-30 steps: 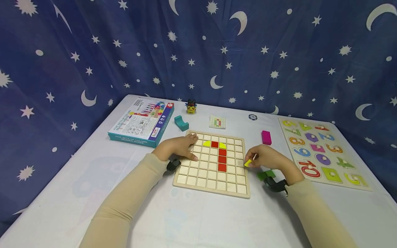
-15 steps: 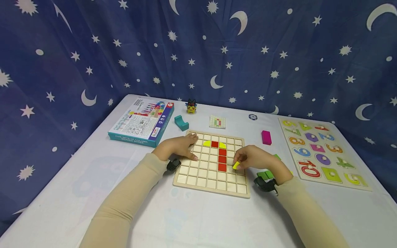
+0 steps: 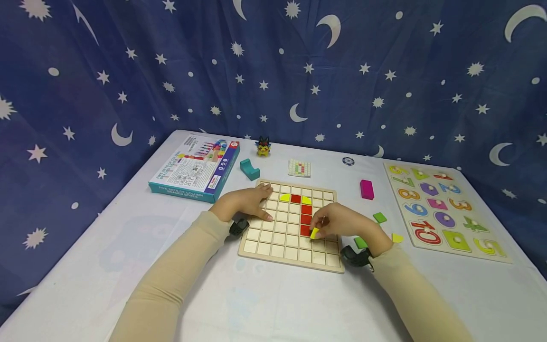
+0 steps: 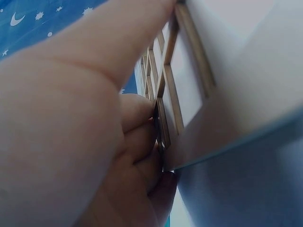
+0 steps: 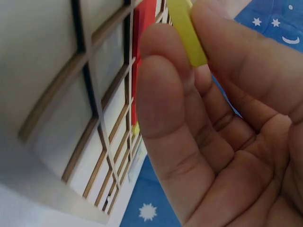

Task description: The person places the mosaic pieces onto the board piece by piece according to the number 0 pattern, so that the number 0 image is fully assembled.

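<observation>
A wooden grid board [image 3: 290,260] lies on the white table. Its upper part carries red square tiles [image 3: 306,219] in a short column, with another red tile [image 3: 296,199] flanked by two yellow tiles with a curved side [image 3: 306,200]. My left hand [image 3: 247,201] rests on the board's left edge, thumb laid over the grid. Between thumb and fingertips my right hand [image 3: 342,221] pinches a yellow tile [image 5: 187,33], tilted over the board just below the lowest red tile. In the right wrist view, the tile's narrow edge faces the camera.
Right of the board lie green tiles [image 3: 379,217] and a yellow tile [image 3: 397,238]. Beyond are a magenta block [image 3: 366,189] and a number puzzle [image 3: 444,213]. Behind the board stand a pattern card [image 3: 299,168], teal block [image 3: 249,170], figurine [image 3: 263,146] and box [image 3: 192,166].
My right hand has moved left from the board's right edge to the red column, carrying the yellow tile. Tiles beside the board have come into view behind it. The left hand stays put.
</observation>
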`<state>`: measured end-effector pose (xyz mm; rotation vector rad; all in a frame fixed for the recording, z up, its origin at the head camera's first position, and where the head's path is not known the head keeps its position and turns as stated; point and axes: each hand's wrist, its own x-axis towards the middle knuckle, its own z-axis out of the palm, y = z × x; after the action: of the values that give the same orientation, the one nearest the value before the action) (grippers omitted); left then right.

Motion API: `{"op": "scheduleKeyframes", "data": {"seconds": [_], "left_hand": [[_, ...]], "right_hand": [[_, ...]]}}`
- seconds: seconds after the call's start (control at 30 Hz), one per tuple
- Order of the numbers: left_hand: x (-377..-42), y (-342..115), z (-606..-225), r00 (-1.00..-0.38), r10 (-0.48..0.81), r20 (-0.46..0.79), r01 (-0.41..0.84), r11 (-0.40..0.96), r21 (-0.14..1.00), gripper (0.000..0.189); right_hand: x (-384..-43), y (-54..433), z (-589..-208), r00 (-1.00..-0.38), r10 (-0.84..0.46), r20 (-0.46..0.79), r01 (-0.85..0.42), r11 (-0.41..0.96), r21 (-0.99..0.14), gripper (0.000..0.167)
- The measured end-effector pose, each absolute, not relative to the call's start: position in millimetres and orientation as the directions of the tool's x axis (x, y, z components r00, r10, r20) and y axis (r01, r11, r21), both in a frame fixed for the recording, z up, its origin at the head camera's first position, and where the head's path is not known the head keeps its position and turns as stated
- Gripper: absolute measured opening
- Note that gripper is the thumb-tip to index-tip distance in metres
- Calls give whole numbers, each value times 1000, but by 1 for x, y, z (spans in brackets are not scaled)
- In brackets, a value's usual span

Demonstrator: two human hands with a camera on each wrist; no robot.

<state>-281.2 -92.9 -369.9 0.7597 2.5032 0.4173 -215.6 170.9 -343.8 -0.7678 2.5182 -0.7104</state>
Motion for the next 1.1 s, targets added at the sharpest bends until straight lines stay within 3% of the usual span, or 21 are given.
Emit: {"op": "scheduleKeyframes", "data": {"seconds": [0.27,1.1], "left_hand": [[-282,-93,-370,-727,583,-362,440,801,407,97],[-281,-93,-369,-721,585,-372,447,802,395,97]], "right_hand": [[-212,160,-349,-736,-637,-229,-394,679,-620,16],[-207,144,-355,-741,-632,-228,-410,694,-592,12]]}}
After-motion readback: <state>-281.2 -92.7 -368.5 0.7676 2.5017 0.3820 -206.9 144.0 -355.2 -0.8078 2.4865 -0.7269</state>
